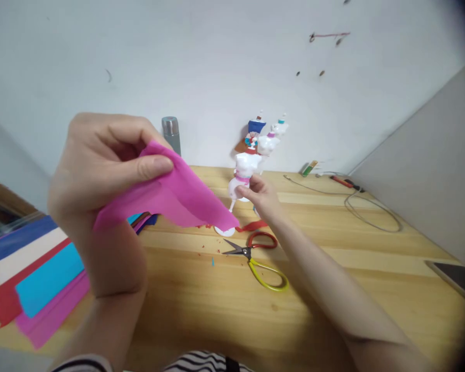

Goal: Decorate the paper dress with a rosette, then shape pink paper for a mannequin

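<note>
Pinched between thumb and fingers of my left hand (112, 165) is a thin pink sheet (189, 194), paper or cloth; it hangs slantwise toward the middle of the desk. My right hand (261, 196) reaches forward, its thumb and fingers closed on a small white dress-form mannequin (238, 188) with a pink band round its waist. A white round base (225, 231) shows below, partly behind the pink sheet's tip. More small mannequins stand behind, one dressed in a blue top (256, 126), others white with coloured waistbands.
Scissors (248, 251) with red and yellow handles lie open on the wooden desk (201, 320), near red and blue scraps. Folded coloured sheets (50, 279) fan out at left. A grey flask (171, 135) stands by the wall; a cable (372, 222) and dark tablet-like object (457, 279) lie right.
</note>
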Tool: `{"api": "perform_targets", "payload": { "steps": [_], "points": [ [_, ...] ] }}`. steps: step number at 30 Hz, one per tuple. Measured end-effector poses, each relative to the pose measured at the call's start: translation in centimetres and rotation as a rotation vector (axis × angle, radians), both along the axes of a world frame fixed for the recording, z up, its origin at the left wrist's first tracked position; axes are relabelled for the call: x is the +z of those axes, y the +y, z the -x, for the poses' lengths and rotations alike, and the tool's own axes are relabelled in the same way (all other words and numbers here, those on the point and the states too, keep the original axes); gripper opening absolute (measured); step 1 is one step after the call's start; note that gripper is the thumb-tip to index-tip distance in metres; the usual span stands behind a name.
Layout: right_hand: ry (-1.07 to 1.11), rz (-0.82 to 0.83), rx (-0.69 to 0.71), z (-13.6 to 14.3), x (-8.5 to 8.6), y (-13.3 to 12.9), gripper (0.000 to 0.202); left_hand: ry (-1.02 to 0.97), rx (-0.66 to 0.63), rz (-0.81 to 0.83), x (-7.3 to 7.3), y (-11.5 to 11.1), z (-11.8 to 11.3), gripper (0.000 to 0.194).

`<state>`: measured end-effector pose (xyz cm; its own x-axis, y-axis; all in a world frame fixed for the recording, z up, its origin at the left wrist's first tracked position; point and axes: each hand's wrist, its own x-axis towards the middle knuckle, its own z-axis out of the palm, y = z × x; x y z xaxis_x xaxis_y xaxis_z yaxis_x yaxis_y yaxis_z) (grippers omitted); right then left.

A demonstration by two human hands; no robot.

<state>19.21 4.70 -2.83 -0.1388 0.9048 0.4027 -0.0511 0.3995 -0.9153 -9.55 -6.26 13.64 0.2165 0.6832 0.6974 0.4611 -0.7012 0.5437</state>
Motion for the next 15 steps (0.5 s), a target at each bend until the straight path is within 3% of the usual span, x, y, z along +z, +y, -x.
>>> {"api": "perform_targets", "payload": {
  "steps": [7, 15],
  "points": [
    [0.000, -0.037, 0.018, -0.3, -0.6, -0.3, 0.037, 0.004, 0.017, 0.039, -1.2, -1.3, 0.8, 0.014],
    [-0.133, -0.120, -0.114, 0.4, 0.2, -1.2, 0.039, -0.060, 0.045, 0.060, -1.7, -1.7, -0.2, 0.011]
  ]
}}
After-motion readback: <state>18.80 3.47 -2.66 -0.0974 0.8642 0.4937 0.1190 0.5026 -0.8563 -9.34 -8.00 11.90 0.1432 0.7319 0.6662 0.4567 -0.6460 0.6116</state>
